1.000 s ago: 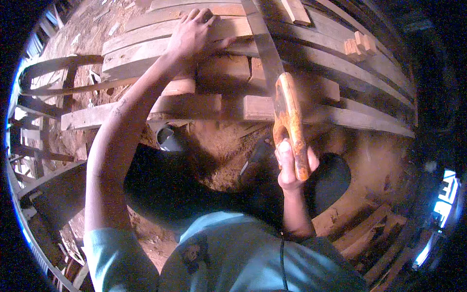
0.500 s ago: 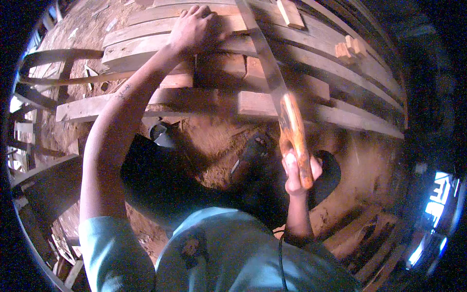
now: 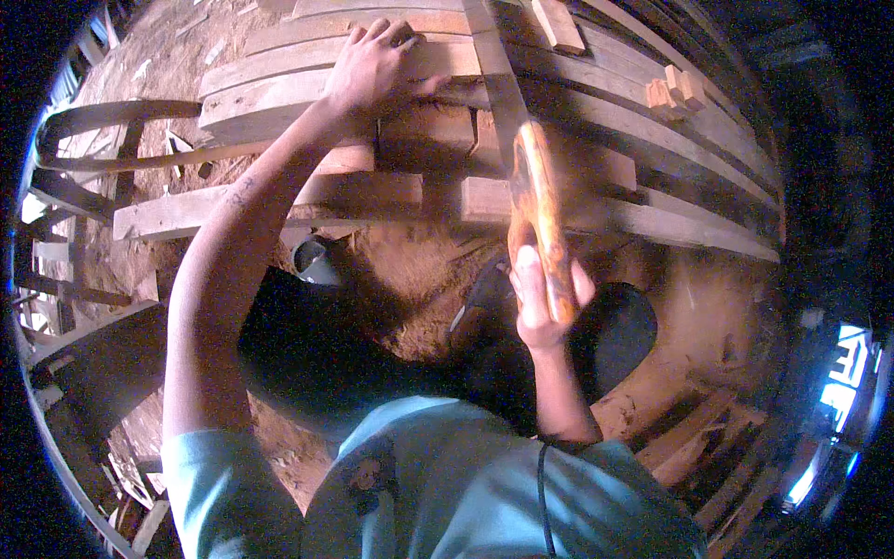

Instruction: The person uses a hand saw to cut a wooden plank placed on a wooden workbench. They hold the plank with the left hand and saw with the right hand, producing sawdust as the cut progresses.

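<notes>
My right hand (image 3: 545,293) is closed around the orange-brown wooden handle of a handsaw (image 3: 538,200). The saw's long blade (image 3: 500,79) points away from me and lies across the timber at the end of a wooden board (image 3: 447,58). On that board rests my left hand (image 3: 371,74), its fingers bent over the wood a short way left of the blade. The blade's far end runs out of the picture, and its teeth are too blurred to make out.
Long planks (image 3: 605,121) lie side by side across the far area. A loose wood block (image 3: 559,25) and several small offcuts (image 3: 672,91) sit on them. A dark cup-like container (image 3: 317,261) stands on the dirt floor. More timber (image 3: 689,438) lies at lower right.
The saw and my right hand have moved away from me and slightly left. My left hand stays on the board, nearly unmoved.
</notes>
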